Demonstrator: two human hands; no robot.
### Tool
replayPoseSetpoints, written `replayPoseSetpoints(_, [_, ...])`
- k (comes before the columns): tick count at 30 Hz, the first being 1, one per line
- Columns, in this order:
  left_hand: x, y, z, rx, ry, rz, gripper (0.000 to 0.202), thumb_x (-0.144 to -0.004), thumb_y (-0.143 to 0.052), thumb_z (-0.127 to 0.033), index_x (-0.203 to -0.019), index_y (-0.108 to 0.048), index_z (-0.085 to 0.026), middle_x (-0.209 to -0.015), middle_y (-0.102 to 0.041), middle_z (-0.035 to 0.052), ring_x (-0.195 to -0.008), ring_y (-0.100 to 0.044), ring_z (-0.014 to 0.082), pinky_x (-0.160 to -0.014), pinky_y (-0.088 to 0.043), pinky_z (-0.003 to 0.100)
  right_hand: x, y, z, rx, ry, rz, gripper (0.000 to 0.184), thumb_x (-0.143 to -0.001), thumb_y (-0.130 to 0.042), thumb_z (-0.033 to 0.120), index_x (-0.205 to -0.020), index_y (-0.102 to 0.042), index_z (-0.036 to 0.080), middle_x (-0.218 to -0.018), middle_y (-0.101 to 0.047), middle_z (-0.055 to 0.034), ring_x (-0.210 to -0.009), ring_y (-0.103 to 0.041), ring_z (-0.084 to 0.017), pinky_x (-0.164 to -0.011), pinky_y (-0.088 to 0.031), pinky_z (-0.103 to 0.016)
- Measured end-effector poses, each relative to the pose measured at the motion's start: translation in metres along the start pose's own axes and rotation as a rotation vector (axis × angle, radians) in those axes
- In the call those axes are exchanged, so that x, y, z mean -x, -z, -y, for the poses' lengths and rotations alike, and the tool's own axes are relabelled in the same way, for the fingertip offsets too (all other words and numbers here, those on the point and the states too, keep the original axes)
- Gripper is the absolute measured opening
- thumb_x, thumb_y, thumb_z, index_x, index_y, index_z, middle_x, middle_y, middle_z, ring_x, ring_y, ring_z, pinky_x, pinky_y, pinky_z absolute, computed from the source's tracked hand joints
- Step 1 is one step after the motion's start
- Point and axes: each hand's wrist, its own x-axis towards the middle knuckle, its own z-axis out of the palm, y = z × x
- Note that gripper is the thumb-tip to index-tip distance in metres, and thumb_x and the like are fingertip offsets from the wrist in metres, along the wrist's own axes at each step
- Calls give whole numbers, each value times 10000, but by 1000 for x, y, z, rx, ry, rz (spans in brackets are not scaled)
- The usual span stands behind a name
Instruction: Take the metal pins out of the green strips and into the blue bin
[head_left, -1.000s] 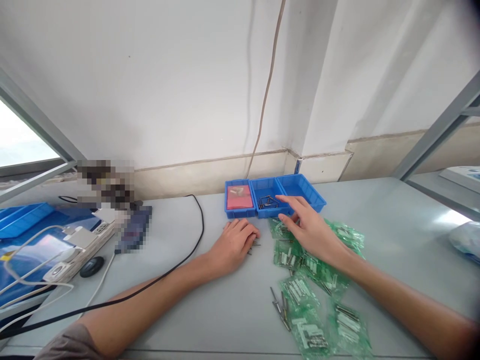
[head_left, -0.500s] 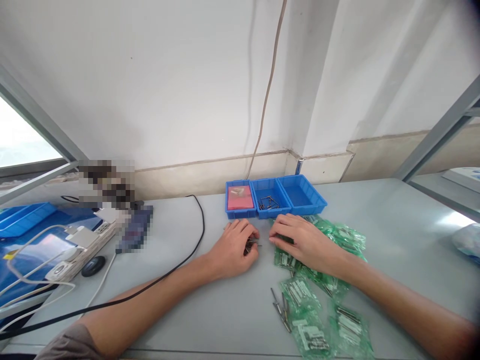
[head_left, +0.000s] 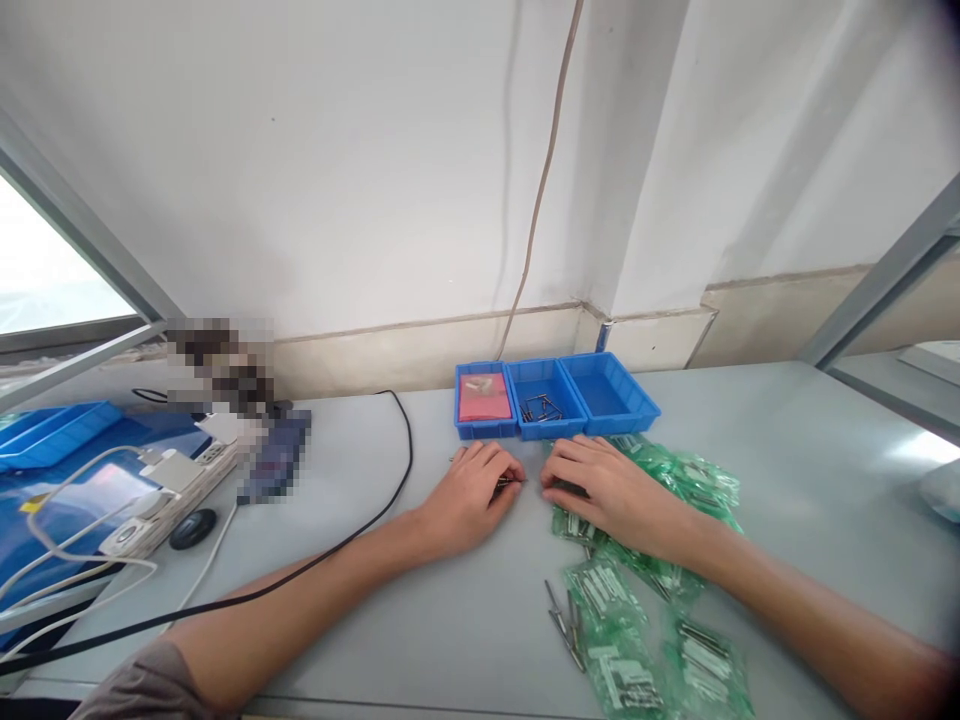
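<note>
Thin metal rods [head_left: 503,483] are gripped in my left hand [head_left: 466,503], between curled fingers and thumb; most of their length is hidden. Close by on the right, my right hand [head_left: 609,492] has its fingers bent towards the thumb, and what they pinch, if anything, is hidden. Beneath and around that hand lie green plastic bags [head_left: 606,588] packed with metal rods and white pieces. Several loose metal rods [head_left: 562,628] rest on the table left of the nearer bags.
Three blue bins stand behind my hands: a left bin [head_left: 487,431] with a red packet, a middle bin [head_left: 551,430] with metal rods, and a right bin [head_left: 616,392]. A black cable [head_left: 330,550] crosses over my left forearm. A power strip [head_left: 169,510] lies at left.
My left fingers have closed further around the rods, so fewer show. My right fingers have drawn closer to the thumb. The whole view has shifted slightly.
</note>
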Motion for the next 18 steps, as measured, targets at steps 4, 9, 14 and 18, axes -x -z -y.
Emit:
replayPoseSetpoints(4, [0, 0, 2, 38, 4, -2, 47, -1065, -592, -184, -1089, -608, -220, -1102, -697, 35, -1027, -587, 234, -912, -427, 382, 0, -1, 1, 8, 5, -1, 182, -1094, -553, 316, -991, -681, 237, -1005, -669, -60, -960, -598, -271, -859, -410, -401])
replayPoseSetpoints(9, [-1, 0, 3, 61, 1, 17, 72, -1079, -562, -180, -1096, -613, -228, -1107, -709, 32, -1018, -589, 227, -909, -434, 378, 1, -5, 0, 19, -14, -38, 146, -1079, -572, 305, -971, -642, 236, -991, -667, -52, -935, -606, -263, -846, -409, -397])
replayPoseSetpoints(14, [-1, 0, 3, 77, -4, 20, 90, -1080, -549, -172, -1107, -611, -233, -1124, -710, 34, -1030, -590, 232, -920, -435, 379, 0, -8, 0, 25, -33, -46, 112, -1070, -602, 297, -986, -629, 229, -1007, -660, -43, -923, -606, -253, -841, -395, -392])
replayPoseSetpoints(18, [-1, -1, 2, 80, -8, 7, 90, -1068, -566, -150, -1090, -605, -229, -1103, -705, 29, -1021, -586, 228, -919, -436, 369, 1, -6, 3, -11, -35, -31, 128, -1084, -586, 303, -992, -634, 229, -1015, -664, -34, -930, -609, -242, -849, -378, -393])
